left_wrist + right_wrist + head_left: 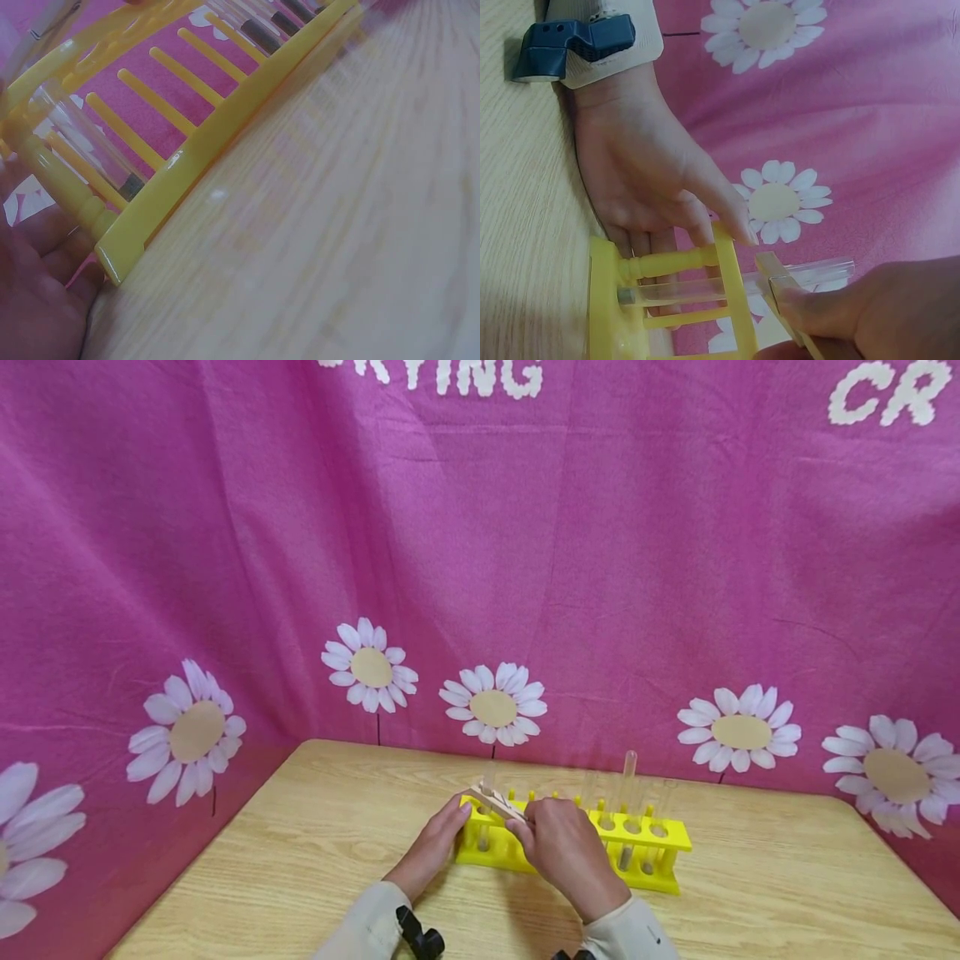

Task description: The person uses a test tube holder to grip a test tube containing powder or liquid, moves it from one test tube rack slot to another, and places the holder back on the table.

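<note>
A yellow test tube rack [681, 837] stands on the table, and my left hand [431, 850] holds its left end, thumb at the top plate and fingers around the end post. My right hand [568, 852] grips a wooden test tube clamp [498, 802]. The clamp's jaws are at the upper part of a clear test tube [675, 291], above the top plate. That tube stands in the leftmost hole, with a little dark matter at its bottom [132, 187]. In the right wrist view, the right thumb [817, 309] presses along the clamp.
Toward the rack's right end stand several more clear tubes [628, 789] with dark matter in their lower ends. Yellow pegs [154, 97] line the rack. The wooden table [300, 827] meets a pink curtain [600, 610] with white daisies at its back and sides.
</note>
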`<state>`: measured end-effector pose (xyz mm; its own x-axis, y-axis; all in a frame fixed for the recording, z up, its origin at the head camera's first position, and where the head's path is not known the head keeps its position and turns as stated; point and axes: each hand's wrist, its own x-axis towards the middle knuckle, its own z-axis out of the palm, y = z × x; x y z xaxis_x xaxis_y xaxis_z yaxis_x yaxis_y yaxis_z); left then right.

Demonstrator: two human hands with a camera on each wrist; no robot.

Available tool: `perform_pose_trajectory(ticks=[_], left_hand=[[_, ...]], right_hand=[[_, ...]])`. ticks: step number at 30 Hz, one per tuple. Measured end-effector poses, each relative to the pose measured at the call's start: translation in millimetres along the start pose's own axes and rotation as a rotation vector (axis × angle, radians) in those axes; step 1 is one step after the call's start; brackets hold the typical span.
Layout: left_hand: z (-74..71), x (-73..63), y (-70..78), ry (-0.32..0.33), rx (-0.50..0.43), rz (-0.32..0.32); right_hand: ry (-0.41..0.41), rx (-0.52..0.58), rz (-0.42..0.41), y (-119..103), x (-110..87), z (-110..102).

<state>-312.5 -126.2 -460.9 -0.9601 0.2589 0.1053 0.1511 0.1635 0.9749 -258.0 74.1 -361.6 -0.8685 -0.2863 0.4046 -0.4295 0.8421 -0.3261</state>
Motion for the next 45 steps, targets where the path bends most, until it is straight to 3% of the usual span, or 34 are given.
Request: perform_pose_trajectory(ticks=[27,45], left_hand=[[2.6,1.7,0.3,-0.010,0.003,0.005],[1.2,0.0,1.7,-0.002,0.011,0.029]], right_hand=[[-0.108,0.111,0.091,5.9,0.3,-3.5],[-0.028,0.106,0.043,1.8,1.2,-15.8]])
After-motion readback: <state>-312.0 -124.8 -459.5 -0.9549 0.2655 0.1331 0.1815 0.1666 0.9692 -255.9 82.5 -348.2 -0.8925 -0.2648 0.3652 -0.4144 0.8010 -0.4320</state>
